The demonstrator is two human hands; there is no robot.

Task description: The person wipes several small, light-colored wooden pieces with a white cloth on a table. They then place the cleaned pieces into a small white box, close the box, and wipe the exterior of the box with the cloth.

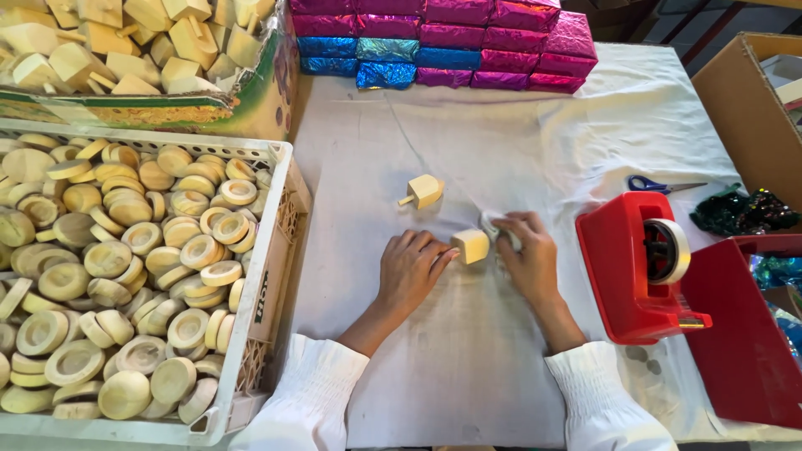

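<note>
My left hand (409, 269) rests flat on the white cloth (468, 351), its fingertips touching a small pale wooden block (472, 245). My right hand (526, 255) is curled on the other side of that block, with its fingers pinching a small white piece (490, 224) against the cloth. A second wooden block with a peg (423, 191) lies loose a little farther away, apart from both hands.
A white crate (276, 250) of several round wooden discs stands at left, a cardboard box of wooden blocks (159, 42) behind it. Shiny pink and blue wrapped packets (468, 42) are stacked at the back. A red tape dispenser (639, 263), blue scissors (656, 184) and a red bin (743, 334) sit at right.
</note>
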